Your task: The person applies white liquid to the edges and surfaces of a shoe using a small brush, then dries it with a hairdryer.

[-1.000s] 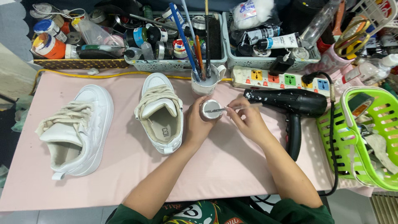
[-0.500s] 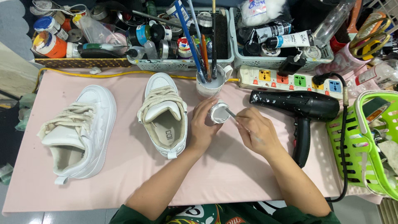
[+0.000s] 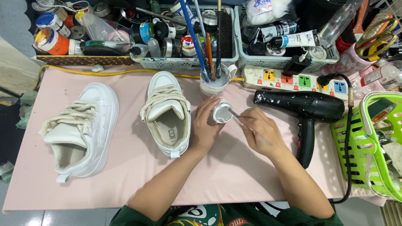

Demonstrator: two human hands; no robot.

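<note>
While the pink table cover [image 3: 125, 184] lies spread across the scene, a small round jar of white paint [image 3: 221, 114] is gripped at its left side by the left hand [image 3: 206, 127], fingers curled narrowly around the rim. Just right of it, a thin brush [image 3: 235, 114] is pinched in the right hand [image 3: 258, 133], its tip dipped into the jar's open mouth. The jar is held near the middle of the cover, a little toward the far side, just on the near side of a white cup of brushes [image 3: 214, 81].

To the left of the left hand, a white sneaker [image 3: 167, 113] is set toe away, its cream laces loose; whether hand and sneaker touch cannot be told. Well apart at far left, a second white sneaker [image 3: 81, 129] is laid.

On the right, a black hair dryer [image 3: 303, 109], speckled with white, is rested beside the right hand. Beyond it, a power strip [image 3: 293, 79] with coloured sockets is stretched along the far edge. At far right a green basket [image 3: 364, 142] is seen, and the far side is lined by pale crates [image 3: 184, 62] crammed with paint pots and tubes.
</note>
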